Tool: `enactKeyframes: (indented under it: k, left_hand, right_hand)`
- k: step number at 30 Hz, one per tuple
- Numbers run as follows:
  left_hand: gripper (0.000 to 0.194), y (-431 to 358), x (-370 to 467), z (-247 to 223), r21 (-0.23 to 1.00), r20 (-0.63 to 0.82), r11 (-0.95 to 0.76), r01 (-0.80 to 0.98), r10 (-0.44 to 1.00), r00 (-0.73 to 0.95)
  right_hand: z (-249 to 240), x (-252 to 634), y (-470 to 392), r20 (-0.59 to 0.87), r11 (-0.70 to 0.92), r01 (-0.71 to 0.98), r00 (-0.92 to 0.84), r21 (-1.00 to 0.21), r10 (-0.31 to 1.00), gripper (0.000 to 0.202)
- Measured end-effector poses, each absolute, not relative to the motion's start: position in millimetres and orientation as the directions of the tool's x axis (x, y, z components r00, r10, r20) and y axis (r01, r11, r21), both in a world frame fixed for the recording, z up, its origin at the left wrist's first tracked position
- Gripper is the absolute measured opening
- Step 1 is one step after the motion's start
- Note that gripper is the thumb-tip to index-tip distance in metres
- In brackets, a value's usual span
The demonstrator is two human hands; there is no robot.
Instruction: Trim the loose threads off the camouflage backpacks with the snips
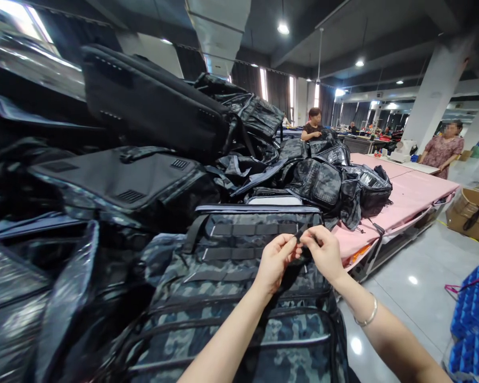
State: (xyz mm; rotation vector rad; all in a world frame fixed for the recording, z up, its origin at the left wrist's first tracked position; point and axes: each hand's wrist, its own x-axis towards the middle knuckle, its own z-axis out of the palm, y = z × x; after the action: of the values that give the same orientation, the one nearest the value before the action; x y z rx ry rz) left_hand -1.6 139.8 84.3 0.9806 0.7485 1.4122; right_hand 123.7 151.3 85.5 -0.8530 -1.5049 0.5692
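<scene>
A dark camouflage bag (231, 287) with rows of webbing straps lies in front of me. Above its upper right part, my left hand (278, 260) pinches a small black strap piece (300, 232). My right hand (323, 252), a silver bangle on its wrist, grips the same piece from the right. The two hands are close together, fingertips nearly touching. Where the black piece runs below the fingers is hard to make out.
Black and camouflage bags (155, 101) are piled high at the left and ahead. A pink-covered table (403, 197) extends right. Two people stand beyond. A cardboard box (473, 218) and blue crates (473, 319) are on the floor at right.
</scene>
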Motion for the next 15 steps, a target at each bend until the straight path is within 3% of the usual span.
enactKeyframes:
  k: [2,4,9,15]
  left_hand:
    - [0.027,141,-3,84,0.884,0.118,-0.079,-0.461,0.991,0.057]
    - [0.028,142,-4,85,0.878,0.096,-0.057,-0.475,0.994,0.058]
    - [0.028,143,-5,85,0.848,0.063,-0.009,-0.529,0.995,0.084]
    - [0.028,145,-6,85,0.833,0.046,0.023,-0.554,0.993,0.109]
  right_hand:
    - [86,129,151,0.481,0.479,0.046,0.047,-0.876,0.875,0.021]
    - [86,136,150,0.416,0.416,0.015,0.06,-0.909,0.907,0.026]
    - [79,157,147,0.569,0.526,0.358,0.018,-0.772,0.822,0.024]
    - [68,162,146,0.61,0.569,0.457,-0.07,-0.684,0.789,0.017]
